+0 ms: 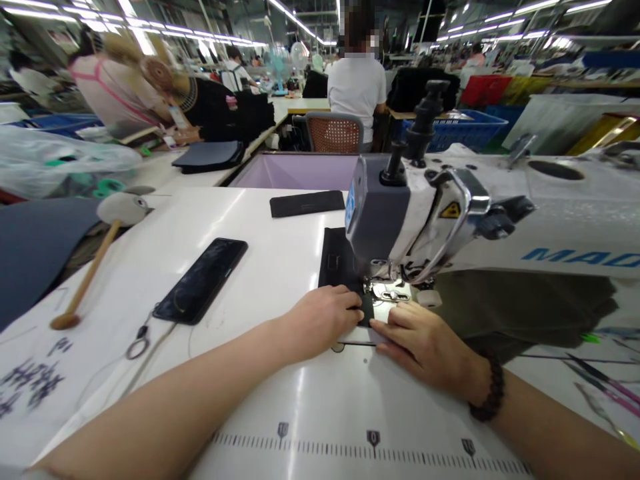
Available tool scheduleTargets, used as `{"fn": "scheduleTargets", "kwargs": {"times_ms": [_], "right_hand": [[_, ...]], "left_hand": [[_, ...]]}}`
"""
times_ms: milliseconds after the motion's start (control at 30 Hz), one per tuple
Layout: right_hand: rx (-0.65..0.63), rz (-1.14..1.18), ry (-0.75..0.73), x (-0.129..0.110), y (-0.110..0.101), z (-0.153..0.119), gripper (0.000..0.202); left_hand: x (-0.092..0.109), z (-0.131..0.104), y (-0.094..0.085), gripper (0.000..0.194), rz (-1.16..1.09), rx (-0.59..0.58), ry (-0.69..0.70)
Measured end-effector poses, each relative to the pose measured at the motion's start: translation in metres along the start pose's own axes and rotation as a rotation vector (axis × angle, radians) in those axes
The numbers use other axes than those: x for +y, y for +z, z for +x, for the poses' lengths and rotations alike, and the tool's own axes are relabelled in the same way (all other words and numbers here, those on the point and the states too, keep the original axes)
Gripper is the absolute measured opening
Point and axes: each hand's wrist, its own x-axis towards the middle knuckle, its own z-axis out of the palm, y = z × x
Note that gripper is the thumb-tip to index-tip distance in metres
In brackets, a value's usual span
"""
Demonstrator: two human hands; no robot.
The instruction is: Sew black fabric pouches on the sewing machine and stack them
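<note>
Beneath the needle end of the industrial sewing machine [379, 213], a dark fabric strip [331, 252] lay flat, partly hidden by the machine's head, with a small rectangular outline visible near its far end. Just in front of the machine's presser foot [368, 288], the left hand [323, 320] rested on the strip's near part, its fingers bent and close together; whether they pinched the cloth or only pressed it, I could not tell. Nearer the machine's arm side, the right hand [425, 343] was loosely curled, its index fingertip at the strip's near right corner, and a firm hold could not be made out there either. With both hands that close to the machine, the gravest risk seemed a fingertip straying under the needle if the cloth fed suddenly. Uneven pressure could also have turned the strip and sent a seam crooked, and the dark cloth might have made such a drift hard to notice. Beyond the machine's front corner lay a second dark strip [307, 203], well apart from the left hand. Left of the machine, a smartphone [201, 281] sat on the white surface [270, 260], its trailing cord [150, 360] seeming too far off to snag.
</note>
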Motion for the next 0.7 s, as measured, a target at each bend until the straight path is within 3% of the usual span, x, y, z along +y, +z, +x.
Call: {"fn": "scheduleTargets", "kwargs": {"times_ms": [700], "right_hand": [[0.041,-0.043,0.211,0.006,0.009,0.007,0.033]], "left_hand": [[-0.017,0.014,0.014,0.017,0.032,0.118,-0.111]]}}
